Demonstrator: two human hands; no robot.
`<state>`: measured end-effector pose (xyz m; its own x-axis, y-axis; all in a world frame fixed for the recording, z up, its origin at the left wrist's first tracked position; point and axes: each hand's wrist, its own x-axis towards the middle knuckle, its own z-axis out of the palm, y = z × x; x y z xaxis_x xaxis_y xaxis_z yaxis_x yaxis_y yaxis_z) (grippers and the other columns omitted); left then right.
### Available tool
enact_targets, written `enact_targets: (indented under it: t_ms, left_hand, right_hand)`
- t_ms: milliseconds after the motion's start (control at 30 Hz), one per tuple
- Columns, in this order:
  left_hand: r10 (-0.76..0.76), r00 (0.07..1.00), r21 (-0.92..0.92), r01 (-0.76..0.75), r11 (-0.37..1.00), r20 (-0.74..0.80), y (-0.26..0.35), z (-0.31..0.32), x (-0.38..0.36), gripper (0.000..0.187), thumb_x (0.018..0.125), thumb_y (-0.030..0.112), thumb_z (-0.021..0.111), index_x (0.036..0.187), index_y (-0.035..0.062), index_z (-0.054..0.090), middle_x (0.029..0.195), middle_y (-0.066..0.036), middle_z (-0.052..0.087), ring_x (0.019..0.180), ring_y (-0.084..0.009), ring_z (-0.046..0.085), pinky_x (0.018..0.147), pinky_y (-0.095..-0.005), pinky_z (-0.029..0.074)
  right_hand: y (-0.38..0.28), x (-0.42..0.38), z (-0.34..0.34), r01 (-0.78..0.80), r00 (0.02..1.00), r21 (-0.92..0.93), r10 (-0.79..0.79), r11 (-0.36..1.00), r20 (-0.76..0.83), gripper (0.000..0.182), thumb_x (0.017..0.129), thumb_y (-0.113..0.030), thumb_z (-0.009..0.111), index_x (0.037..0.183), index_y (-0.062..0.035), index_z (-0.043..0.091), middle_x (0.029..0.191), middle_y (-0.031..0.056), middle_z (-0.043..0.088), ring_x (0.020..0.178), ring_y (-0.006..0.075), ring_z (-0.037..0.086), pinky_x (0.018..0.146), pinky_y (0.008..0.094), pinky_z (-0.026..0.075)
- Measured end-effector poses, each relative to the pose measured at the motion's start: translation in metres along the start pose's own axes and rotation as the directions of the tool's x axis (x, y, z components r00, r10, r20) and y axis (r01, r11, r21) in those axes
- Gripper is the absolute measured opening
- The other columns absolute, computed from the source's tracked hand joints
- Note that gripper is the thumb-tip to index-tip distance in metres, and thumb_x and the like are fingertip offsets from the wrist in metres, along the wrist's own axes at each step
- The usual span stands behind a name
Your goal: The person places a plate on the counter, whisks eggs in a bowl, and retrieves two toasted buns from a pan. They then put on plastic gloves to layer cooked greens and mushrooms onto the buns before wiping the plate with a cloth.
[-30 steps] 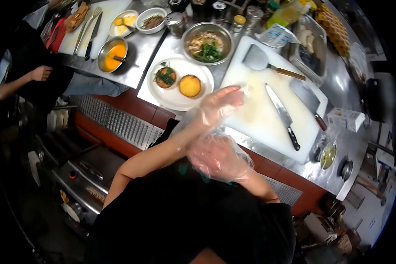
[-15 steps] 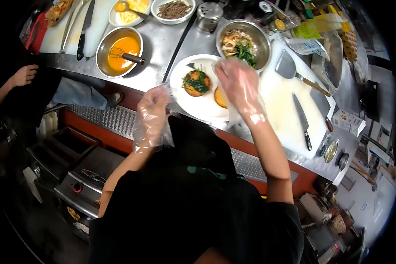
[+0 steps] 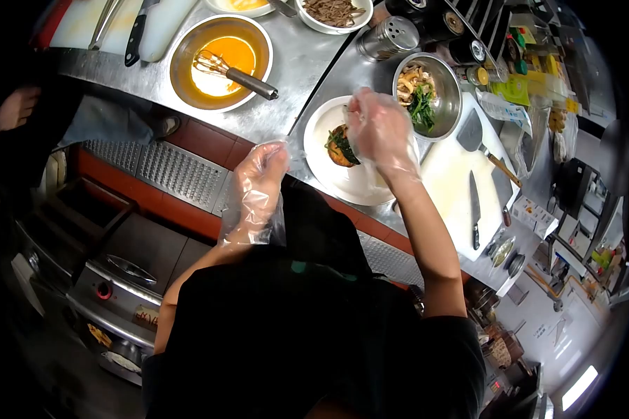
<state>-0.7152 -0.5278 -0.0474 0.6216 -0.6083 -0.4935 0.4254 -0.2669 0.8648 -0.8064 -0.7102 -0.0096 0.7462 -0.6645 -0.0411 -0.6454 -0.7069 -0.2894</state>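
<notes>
A browned round (image 3: 340, 146) topped with dark leafy greens is seen on the 9 o'clock side of a white plate (image 3: 321, 174); the plate's 3 o'clock side is partly hidden by the right hand (image 3: 383, 133). Arranging of food on the plate is judged to be in hand. Right grip: fingers bent, held over the plate; contact, closure and any load cannot be told. Left hand (image 3: 260, 171): held near the 8 to 9 o'clock rim, fingers half curled, nothing seen in it, exact closure unclear. Both are gloved in loose clear plastic. A light, level touch is probably called for next, with glove film kept off the greens.

From the plate outward: at 1 to 2 o'clock a steel bowl (image 3: 450, 87) with greens and pale brown pieces is placed; at 3 to 4, a white board (image 3: 440, 188) by which a knife (image 3: 474, 202) is carried. At 12, a shaker (image 3: 390, 40) and a bowl of dark strips (image 3: 335, 12). At 10, across a seam in the metal surface (image 3: 297, 66), a whisk (image 3: 241, 78) is rested in a bowl of orange liquid (image 3: 234, 50).

Room: another person's hand (image 3: 17, 108) is glimpsed at 9, a red-knobbed appliance (image 3: 119, 304) at 8, a lit lamp (image 3: 580, 387) between 4 and 5.
</notes>
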Motion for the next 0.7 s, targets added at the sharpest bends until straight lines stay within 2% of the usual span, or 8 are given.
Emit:
enact_targets:
  t_ms: [133, 233, 400, 433, 467, 500, 567, 700]
  left_hand:
    - [0.092, 0.996, 0.339, -0.084, 0.937, -0.010, 0.014, 0.006, 0.002, 0.022, 0.086, 0.018, 0.064, 0.101, 0.0024, 0.066, 0.079, -0.005, 0.067, 0.070, -0.0077, 0.058, 0.065, -0.0236, 0.048]
    - [-0.038, 0.999, 0.413, 0.031, 0.910, 0.007, 0.028, 0.019, 0.003, 0.025, 0.083, 0.019, 0.065, 0.102, 0.0040, 0.067, 0.076, -0.010, 0.069, 0.065, -0.0108, 0.061, 0.063, -0.0272, 0.049]
    - [0.373, 0.923, 0.590, -0.353, 0.726, 0.094, -0.003, 0.031, 0.011, 0.024, 0.079, 0.015, 0.066, 0.103, 0.0112, 0.066, 0.085, -0.016, 0.067, 0.075, -0.0344, 0.065, 0.067, -0.0386, 0.051]
    - [0.372, 0.923, 0.588, -0.353, 0.728, 0.095, -0.003, 0.033, 0.011, 0.024, 0.079, 0.015, 0.066, 0.103, 0.0112, 0.066, 0.085, -0.016, 0.067, 0.075, -0.0344, 0.065, 0.067, -0.0386, 0.051]
    - [0.380, 0.916, 0.605, -0.377, 0.702, 0.129, 0.000, 0.034, 0.011, 0.025, 0.078, 0.014, 0.067, 0.103, 0.0109, 0.066, 0.090, -0.015, 0.066, 0.078, -0.0344, 0.064, 0.068, -0.0385, 0.051]
    - [0.387, 0.908, 0.621, -0.399, 0.674, 0.164, 0.001, 0.035, 0.010, 0.026, 0.078, 0.013, 0.067, 0.104, 0.0106, 0.065, 0.095, -0.015, 0.066, 0.080, -0.0343, 0.064, 0.068, -0.0385, 0.050]
    - [0.407, 0.896, 0.610, -0.424, 0.670, 0.177, 0.003, 0.040, 0.008, 0.026, 0.077, 0.011, 0.067, 0.103, 0.0110, 0.065, 0.096, -0.015, 0.064, 0.081, -0.0342, 0.064, 0.068, -0.0386, 0.050]
    - [0.629, 0.757, 0.620, -0.581, 0.527, 0.174, 0.003, 0.045, 0.003, 0.027, 0.073, 0.005, 0.067, 0.099, 0.0131, 0.067, 0.092, -0.010, 0.060, 0.082, -0.0305, 0.060, 0.067, -0.0384, 0.048]
  right_hand:
    - [0.000, -0.024, -0.026, 0.147, 0.985, 0.291, -0.166, 0.945, 0.041, 0.017, 0.070, 0.002, 0.066, 0.084, -0.0061, 0.062, 0.078, 0.0098, 0.062, 0.075, 0.0283, 0.059, 0.065, 0.0364, 0.050]
    - [0.005, -0.033, -0.017, 0.297, 0.953, 0.180, -0.303, 0.938, 0.011, 0.018, 0.071, 0.001, 0.066, 0.088, -0.0058, 0.063, 0.081, 0.0103, 0.062, 0.076, 0.0284, 0.059, 0.067, 0.0364, 0.050]
    - [0.018, -0.041, -0.016, 0.370, 0.921, 0.233, -0.389, 0.899, 0.039, 0.024, 0.076, -0.002, 0.065, 0.099, -0.0043, 0.065, 0.097, 0.0127, 0.064, 0.085, 0.0240, 0.062, 0.072, 0.0336, 0.051]
    - [0.023, -0.047, -0.012, 0.061, 0.982, 0.734, -0.172, 0.677, 0.077, 0.024, 0.078, -0.001, 0.064, 0.102, -0.0043, 0.065, 0.099, 0.0118, 0.065, 0.087, 0.0213, 0.062, 0.075, 0.0328, 0.052]
    - [0.025, -0.051, -0.011, -0.227, 0.973, 0.960, -0.005, 0.165, 0.231, 0.025, 0.081, 0.000, 0.062, 0.106, -0.0044, 0.064, 0.102, 0.0108, 0.065, 0.089, 0.0186, 0.063, 0.077, 0.0320, 0.052]
    - [0.028, -0.053, -0.013, -0.228, 0.973, 0.959, -0.004, 0.166, 0.232, 0.025, 0.081, 0.000, 0.062, 0.106, -0.0044, 0.064, 0.102, 0.0108, 0.065, 0.089, 0.0186, 0.063, 0.077, 0.0320, 0.052]
    - [0.021, -0.050, -0.027, -0.137, 0.983, 0.591, 0.034, 0.795, 0.181, 0.025, 0.085, 0.003, 0.058, 0.108, -0.0022, 0.063, 0.101, 0.0090, 0.065, 0.091, 0.0152, 0.062, 0.081, 0.0303, 0.051]
    - [0.022, -0.057, -0.017, -0.255, 0.961, 0.674, 0.107, 0.693, 0.254, 0.025, 0.084, 0.006, 0.057, 0.108, 0.0003, 0.062, 0.096, 0.0086, 0.065, 0.090, 0.0142, 0.062, 0.081, 0.0272, 0.050]
